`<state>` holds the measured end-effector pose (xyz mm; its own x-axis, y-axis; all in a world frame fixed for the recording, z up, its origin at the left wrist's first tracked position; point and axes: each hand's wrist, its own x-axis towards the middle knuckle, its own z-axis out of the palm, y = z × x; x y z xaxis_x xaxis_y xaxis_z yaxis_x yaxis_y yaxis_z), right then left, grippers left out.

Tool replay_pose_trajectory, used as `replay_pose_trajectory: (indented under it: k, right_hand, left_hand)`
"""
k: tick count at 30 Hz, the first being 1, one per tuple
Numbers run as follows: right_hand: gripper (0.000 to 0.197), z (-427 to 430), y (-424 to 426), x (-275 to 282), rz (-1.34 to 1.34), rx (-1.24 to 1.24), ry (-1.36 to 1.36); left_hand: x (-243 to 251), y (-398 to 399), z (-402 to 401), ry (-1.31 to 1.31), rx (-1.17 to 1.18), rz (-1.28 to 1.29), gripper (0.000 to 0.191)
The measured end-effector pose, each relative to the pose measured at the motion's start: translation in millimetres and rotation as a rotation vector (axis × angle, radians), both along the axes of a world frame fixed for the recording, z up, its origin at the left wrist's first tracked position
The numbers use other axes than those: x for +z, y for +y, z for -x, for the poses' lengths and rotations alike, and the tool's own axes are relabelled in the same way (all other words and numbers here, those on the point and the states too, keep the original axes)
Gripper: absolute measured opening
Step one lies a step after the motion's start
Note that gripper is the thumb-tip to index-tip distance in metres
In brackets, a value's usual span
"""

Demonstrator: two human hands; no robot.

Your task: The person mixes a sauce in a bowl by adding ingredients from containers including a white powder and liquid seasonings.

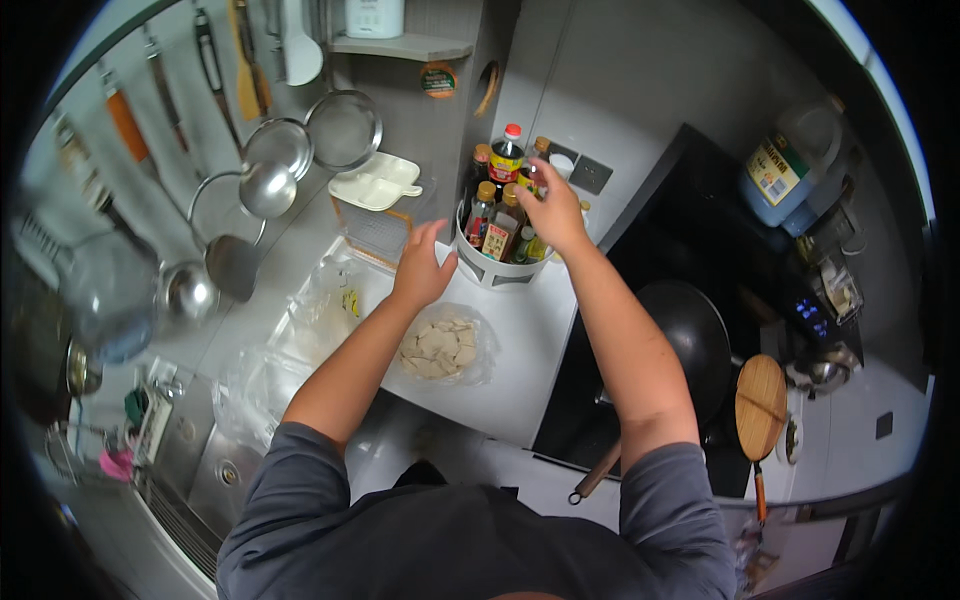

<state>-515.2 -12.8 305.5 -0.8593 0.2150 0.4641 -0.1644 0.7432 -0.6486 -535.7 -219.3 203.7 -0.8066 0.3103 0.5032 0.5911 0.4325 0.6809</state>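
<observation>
A round white caddy (pixel 510 279) full of sauce bottles stands at the back of the white counter (pixel 510 360). My right hand (pixel 556 206) is raised at its right side, fingers spread, near a gold-capped bottle (pixel 501 232) and a red-capped soy sauce bottle (pixel 505 161). Whether its fingertips touch a bottle I cannot tell. To the left of the caddy my left hand (pixel 424 264) hovers with thumb and fingers apart and nothing in them. Closer to me, pale flat pieces of food (pixel 439 347) lie in a clear plastic bag.
On the right, a wok (pixel 679 352) sits on the black cooktop (pixel 566 412), its handle pointing towards me. Crumpled plastic bags (pixel 259 386) lie at the left by the steel sink (pixel 225 472). Ladles and strainers (pixel 343 131) hang on the left wall. A white divided dish (pixel 375 181) rests behind my left hand.
</observation>
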Motion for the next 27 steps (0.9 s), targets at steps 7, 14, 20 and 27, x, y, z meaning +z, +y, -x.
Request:
replay_pose_trajectory:
  k: [7, 14, 20, 27]
  right_hand:
    - [0.049, 48, 10, -2, -0.078, -0.097, -0.076]
    - [0.055, 107, 26, 2, -0.157, -0.175, -0.119]
    - [0.091, 172, 62, -28, -0.082, -0.268, -0.277]
    - [0.073, 219, 74, -71, -0.116, -0.218, -0.419]
  left_hand:
    - [-2, 17, 57, -0.088, -0.128, -0.107, 0.052]
    - [19, 31, 100, -0.063, -0.209, -0.186, 0.051]
    - [34, 51, 121, -0.076, -0.272, -0.238, 0.05]
    - [19, 50, 131, -0.09, -0.254, -0.183, 0.053]
